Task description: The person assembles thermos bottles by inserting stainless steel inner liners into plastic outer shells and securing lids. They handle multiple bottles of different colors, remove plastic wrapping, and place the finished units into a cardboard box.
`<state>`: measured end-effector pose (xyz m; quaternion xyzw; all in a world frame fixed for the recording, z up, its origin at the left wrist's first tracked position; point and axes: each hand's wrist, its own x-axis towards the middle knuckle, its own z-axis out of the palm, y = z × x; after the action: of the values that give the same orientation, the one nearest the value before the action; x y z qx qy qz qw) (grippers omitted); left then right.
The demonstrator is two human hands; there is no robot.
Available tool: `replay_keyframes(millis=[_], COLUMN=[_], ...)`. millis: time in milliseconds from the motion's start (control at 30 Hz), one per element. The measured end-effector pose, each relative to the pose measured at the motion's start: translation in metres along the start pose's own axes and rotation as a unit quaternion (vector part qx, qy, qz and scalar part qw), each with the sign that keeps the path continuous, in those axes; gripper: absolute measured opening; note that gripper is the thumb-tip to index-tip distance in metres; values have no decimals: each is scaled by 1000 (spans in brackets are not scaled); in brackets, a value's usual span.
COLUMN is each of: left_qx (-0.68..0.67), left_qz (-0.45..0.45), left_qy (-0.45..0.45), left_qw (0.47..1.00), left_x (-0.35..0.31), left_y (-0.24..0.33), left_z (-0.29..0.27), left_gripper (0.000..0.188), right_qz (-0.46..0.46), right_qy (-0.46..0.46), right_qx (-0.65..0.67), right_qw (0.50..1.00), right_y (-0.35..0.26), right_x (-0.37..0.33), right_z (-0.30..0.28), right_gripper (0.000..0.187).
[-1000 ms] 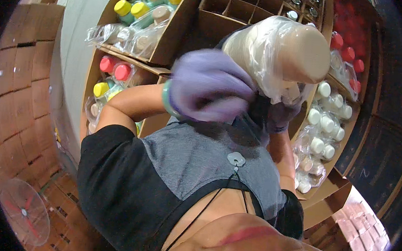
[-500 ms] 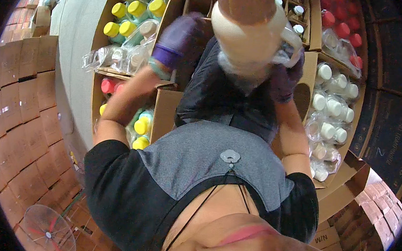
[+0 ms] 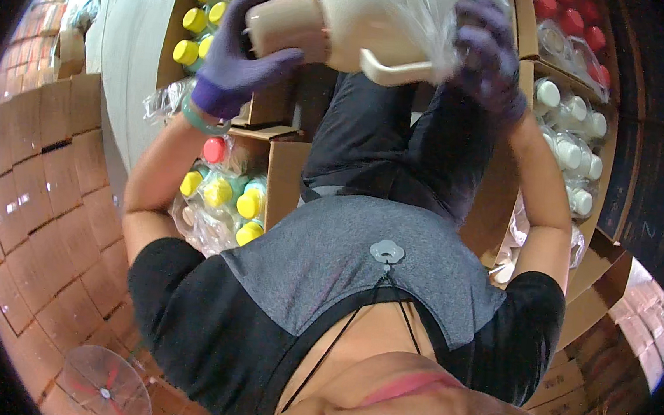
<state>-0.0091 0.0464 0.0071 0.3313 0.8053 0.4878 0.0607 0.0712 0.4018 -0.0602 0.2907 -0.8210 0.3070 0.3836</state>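
A large cream jug (image 3: 344,33) with a pale side handle lies sideways in the air in front of me, its beige-brown end (image 3: 288,26) toward the left. My left hand (image 3: 241,75), in a purple glove, grips that end, thumb below and fingers over it. A clear plastic bag (image 3: 429,16) covers the right part of the jug. My right hand (image 3: 490,60), also gloved in purple, is closed on the bag beside the handle; its fingertips are partly hidden.
Cartons of yellow-capped bottles (image 3: 196,20) stand at the left, with more bottles (image 3: 218,191) nearer me. White-capped bottles (image 3: 567,152) and red-capped bottles (image 3: 568,31) fill cartons at the right. Cardboard boxes (image 3: 41,192) are stacked far left, near a fan (image 3: 105,392).
The jug has turned from upright to sideways, its brown end now leftward. My left hand has come from beside it onto that end. My right hand has moved from the handle area to the bag.
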Motion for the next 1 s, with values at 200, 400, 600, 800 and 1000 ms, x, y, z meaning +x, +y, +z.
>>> replay_keyframes(millis=[200,400,600,800,1000], left_qx=[-227,-233,-204,-337,-451], left_qz=[-115,-81,-57,-139,-398], left_qy=[104,88,90,48,25], left_qw=[961,965,973,930,799], left_x=[-23,-39,-52,-38,-14], left_y=[-50,-54,-51,-68,-43], left_z=[-44,-30,-13,18,36], left_gripper=[70,82,90,93,81], right_qz=[193,74,432,406,281], right_qy=[-283,-560,-63,-199,-133], right_qx=[-261,302,304,322,297], right_qw=[902,768,847,832,903], right_y=[69,-66,15,21,-31], right_x=[-73,-69,-31,-72,-33], right_z=[-25,12,-79,-59,-73], right_gripper=[20,52,61,122,111])
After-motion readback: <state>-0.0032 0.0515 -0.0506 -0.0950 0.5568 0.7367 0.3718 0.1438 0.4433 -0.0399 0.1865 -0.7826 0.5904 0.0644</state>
